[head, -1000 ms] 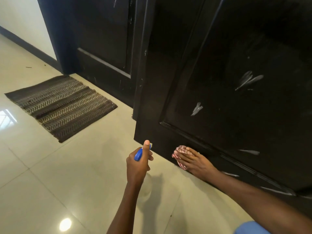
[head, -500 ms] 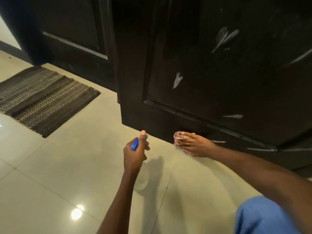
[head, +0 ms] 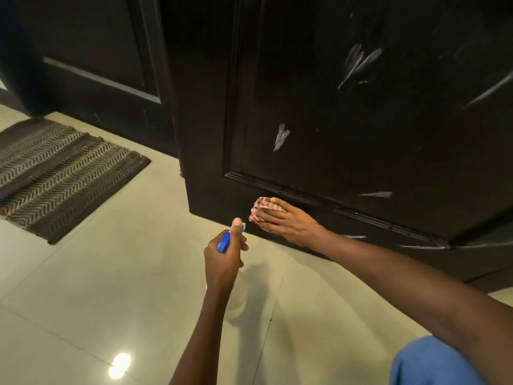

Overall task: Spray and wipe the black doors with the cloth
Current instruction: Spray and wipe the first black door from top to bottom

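1. Against the frame half a second back, both hands sit almost as they were; the right hand (head: 288, 222) has slid the cloth (head: 263, 208) slightly along the door's bottom rail.
2. The left hand (head: 223, 258) grips 1 blue spray bottle (head: 224, 241), thumb up over its top, just left of the cloth.
3. The right hand presses the cloth flat against the near black door (head: 361, 134) with straight fingers.
4. 2 black doors show; the second door (head: 91, 51) stands far left, above 1 striped mat (head: 55, 168) on the tiled floor (head: 111, 287).
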